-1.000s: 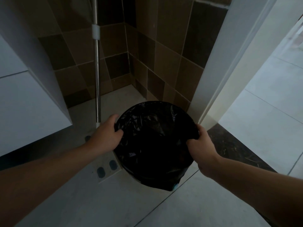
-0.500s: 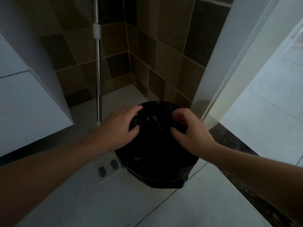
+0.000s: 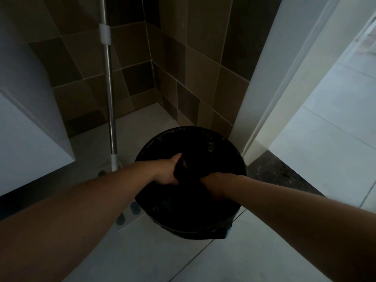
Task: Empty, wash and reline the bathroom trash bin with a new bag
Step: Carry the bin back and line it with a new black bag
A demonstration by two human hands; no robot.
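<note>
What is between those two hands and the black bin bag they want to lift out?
Nothing visible: the left hand and right hand both already grip the gathered black plastic bag over the round black bin, and the space above looks open.

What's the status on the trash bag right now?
Left hand and right hand grip gathered black bag. Bag in bin. Mop pole stands clear.

A crinkled, glossy black plastic bag [image 3: 195,147] lines the bin; beside it, a brushed metal mop pole [image 3: 110,102] and matt brown wall tiles [image 3: 195,78].
</note>
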